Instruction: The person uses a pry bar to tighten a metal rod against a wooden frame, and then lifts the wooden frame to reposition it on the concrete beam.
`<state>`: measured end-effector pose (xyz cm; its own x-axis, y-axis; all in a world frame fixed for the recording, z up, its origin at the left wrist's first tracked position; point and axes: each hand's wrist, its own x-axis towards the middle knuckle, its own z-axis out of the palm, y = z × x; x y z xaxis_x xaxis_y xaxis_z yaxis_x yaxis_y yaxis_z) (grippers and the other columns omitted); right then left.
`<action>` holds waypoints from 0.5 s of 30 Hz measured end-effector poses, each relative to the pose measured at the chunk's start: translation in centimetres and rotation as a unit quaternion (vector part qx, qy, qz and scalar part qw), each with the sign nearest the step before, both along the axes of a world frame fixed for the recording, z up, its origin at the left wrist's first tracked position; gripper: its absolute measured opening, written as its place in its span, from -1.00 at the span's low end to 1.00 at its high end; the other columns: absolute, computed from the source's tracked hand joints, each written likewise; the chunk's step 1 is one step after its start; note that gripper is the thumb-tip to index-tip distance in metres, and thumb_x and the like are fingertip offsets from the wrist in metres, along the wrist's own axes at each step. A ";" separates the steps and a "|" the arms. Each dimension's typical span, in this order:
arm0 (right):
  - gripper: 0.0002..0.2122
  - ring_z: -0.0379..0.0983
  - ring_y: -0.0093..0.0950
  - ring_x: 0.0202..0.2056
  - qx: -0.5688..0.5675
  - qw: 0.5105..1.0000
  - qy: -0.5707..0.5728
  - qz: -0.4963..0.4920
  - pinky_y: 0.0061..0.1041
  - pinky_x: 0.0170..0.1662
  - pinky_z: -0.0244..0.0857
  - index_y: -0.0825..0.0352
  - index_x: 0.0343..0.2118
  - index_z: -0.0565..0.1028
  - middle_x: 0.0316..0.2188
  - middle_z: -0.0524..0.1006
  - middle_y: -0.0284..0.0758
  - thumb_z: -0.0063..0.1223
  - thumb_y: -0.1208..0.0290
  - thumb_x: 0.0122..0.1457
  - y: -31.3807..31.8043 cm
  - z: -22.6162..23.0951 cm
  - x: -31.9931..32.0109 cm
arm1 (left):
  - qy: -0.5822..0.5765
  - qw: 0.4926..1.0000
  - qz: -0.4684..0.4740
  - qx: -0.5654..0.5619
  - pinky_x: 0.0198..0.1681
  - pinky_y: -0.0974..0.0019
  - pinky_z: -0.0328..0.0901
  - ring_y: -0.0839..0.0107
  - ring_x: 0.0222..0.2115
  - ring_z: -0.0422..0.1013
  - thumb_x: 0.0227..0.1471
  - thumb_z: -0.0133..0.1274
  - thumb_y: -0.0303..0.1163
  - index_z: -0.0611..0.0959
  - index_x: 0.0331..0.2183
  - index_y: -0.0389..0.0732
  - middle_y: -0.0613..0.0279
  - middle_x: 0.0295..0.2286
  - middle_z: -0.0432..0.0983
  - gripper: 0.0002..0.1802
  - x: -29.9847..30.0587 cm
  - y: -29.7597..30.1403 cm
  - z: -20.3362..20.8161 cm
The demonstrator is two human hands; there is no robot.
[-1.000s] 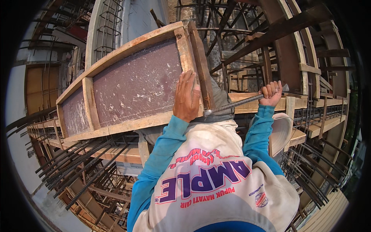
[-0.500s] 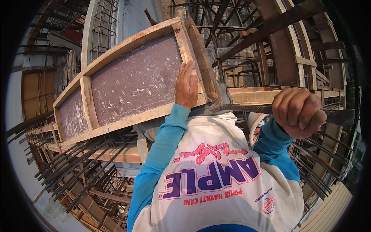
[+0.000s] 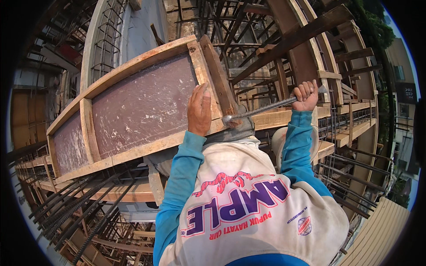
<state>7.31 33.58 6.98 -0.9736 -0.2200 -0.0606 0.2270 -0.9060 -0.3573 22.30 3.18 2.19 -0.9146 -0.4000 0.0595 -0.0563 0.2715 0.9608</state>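
Note:
A long formwork panel [image 3: 144,104], brown-faced with a pale timber frame, lies slantwise before me. My left hand [image 3: 199,110] rests on its right end with fingers stretched out flat against the face and end batten. My right hand [image 3: 305,96] is closed around a ribbed steel bar [image 3: 266,107]. The bar has a knob-like head at its left end and a flattened tip beyond my fist. Its head is at the panel's lower right corner; whether it touches the wood I cannot tell. A loose-looking timber plank [image 3: 218,75] stands along the panel's right end.
Several rebar rods [image 3: 84,204] jut out at the lower left. Timber beams [image 3: 284,119] and dark props fill the right and far side. A pale bucket-like container [image 3: 284,148] is partly hidden behind my right forearm. A tall rebar cage [image 3: 108,42] stands at the far left.
My right hand has moved away from me and left, and the bar has swung so its knobbed head now shows at the panel corner. My left hand stays on the panel; the whole view has shifted slightly.

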 end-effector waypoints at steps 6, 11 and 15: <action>-0.62 -0.16 -0.66 -0.84 0.027 0.991 -0.085 -0.101 -0.62 -0.79 -0.19 0.15 -0.71 0.19 -0.84 0.00 -0.53 -0.22 0.21 0.28 1.1 -8.4 -0.2 | -0.008 1.000 -0.001 -0.020 0.19 0.09 0.00 -0.03 0.12 0.14 0.21 -0.30 0.07 0.45 0.02 -0.30 -0.11 0.02 0.32 -0.35 -0.2 0.4 0.0; -0.61 -0.15 -0.65 -0.84 -0.080 0.991 -0.104 -0.039 -0.62 -0.79 -0.16 0.15 -0.71 0.17 -0.83 -0.01 -0.53 -0.23 0.22 0.29 1.5 -11.9 -0.9 | -0.019 0.993 -0.029 -0.116 0.21 0.09 -0.03 -0.01 0.15 0.10 0.19 -0.25 0.06 0.44 0.03 -0.29 -0.09 0.04 0.28 -0.37 -0.2 0.8 0.3; -0.62 -0.16 -0.65 -0.86 -0.047 0.996 -0.074 -0.016 -0.62 -0.82 -0.17 0.15 -0.70 0.15 -0.85 -0.02 -0.53 -0.24 0.23 0.29 0.2 -9.6 -2.3 | -0.053 0.957 -0.065 -0.278 0.21 0.02 -0.06 -0.05 0.18 0.02 0.18 -0.21 0.04 0.38 0.06 -0.27 -0.06 0.08 0.19 -0.38 0.0 1.8 1.3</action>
<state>4.98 33.74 -2.66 -0.9621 -0.2003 -0.1849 0.2411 -0.9417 -0.2347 22.26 4.97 3.53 -0.9669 -0.2167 0.1346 -0.0766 0.7500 0.6570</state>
